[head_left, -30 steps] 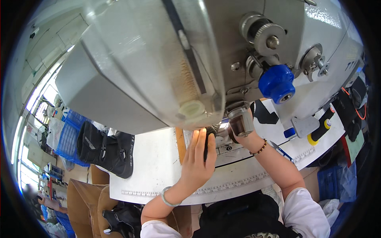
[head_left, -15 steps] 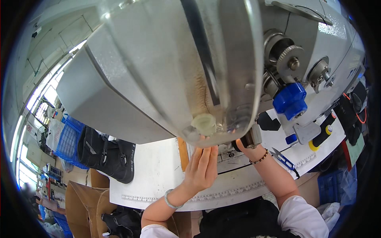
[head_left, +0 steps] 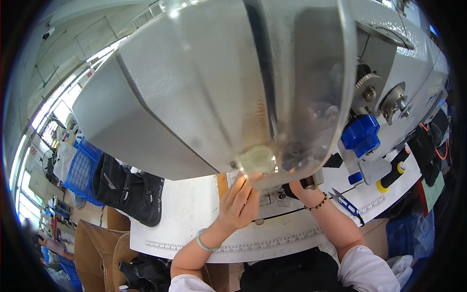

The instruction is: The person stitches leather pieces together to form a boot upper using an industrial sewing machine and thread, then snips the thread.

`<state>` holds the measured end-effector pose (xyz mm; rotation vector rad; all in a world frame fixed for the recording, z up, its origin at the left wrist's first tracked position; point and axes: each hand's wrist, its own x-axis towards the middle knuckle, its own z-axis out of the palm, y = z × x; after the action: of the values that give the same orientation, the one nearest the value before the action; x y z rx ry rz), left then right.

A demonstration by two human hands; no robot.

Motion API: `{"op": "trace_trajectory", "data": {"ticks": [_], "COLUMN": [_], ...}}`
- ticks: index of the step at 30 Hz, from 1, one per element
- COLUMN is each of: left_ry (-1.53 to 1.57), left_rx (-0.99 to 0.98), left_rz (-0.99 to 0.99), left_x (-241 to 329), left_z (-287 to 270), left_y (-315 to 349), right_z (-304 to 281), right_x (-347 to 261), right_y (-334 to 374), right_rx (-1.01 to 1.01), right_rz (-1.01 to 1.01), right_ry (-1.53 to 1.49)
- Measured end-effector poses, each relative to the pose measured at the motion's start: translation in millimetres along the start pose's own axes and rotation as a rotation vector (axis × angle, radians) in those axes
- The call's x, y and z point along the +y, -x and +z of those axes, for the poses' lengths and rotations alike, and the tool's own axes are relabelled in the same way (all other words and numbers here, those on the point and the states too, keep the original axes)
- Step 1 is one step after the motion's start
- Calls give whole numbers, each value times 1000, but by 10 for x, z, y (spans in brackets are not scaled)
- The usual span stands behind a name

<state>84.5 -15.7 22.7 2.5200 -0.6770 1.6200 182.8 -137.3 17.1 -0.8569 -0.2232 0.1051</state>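
A big grey sewing machine head (head_left: 194,92) with a clear guard (head_left: 311,63) fills the upper middle and hides the work under it. My left hand (head_left: 239,207) is below the guard's lower edge, fingers bent and pressed together, fingertips showing blurred through the plastic. What they pinch cannot be made out. My right hand (head_left: 305,193) reaches in under the machine head, beside a metal cylinder part (head_left: 311,181); its fingers are hidden. A small dark piece (head_left: 289,191) shows at its left side. Between the hands lies the machine's metal plate (head_left: 272,198).
Blue-handled thread snips (head_left: 346,204) and a black-and-yellow tool (head_left: 393,171) lie right on the white table (head_left: 189,204), which has a ruler strip (head_left: 233,248). A black boot (head_left: 129,190) stands left. Below are a cardboard box (head_left: 99,253) and blue crates (head_left: 83,166).
The view has shifted, so the machine head appears further right. My left hand has moved slightly left and its fingers are more bent. The right hand stays under the machine.
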Motion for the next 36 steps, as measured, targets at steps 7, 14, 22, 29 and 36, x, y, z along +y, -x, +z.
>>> {"op": "trace_trajectory", "data": {"ticks": [7,14,22,29,36], "left_ry": [1,-15,11,0,33], "left_rx": [22,22,36,75,61], "left_rz": [7,1,-28,-68,-95], "left_x": [-3,-19,-27,-77,-89], "left_z": [27,40,67,94,97], "left_y": [-37,17,-53,9,26], "right_z": [-23,35,35,-88,-301], "right_x": [-45,-65,-158,24,375], "right_y": [-20,-23,-35,-89,-192], "right_rx": [-55,67,-48,-160,-75], "right_rz": [-26,11,42,-8,36], "right_ry": [-40,-41,-79,13,-31]}}
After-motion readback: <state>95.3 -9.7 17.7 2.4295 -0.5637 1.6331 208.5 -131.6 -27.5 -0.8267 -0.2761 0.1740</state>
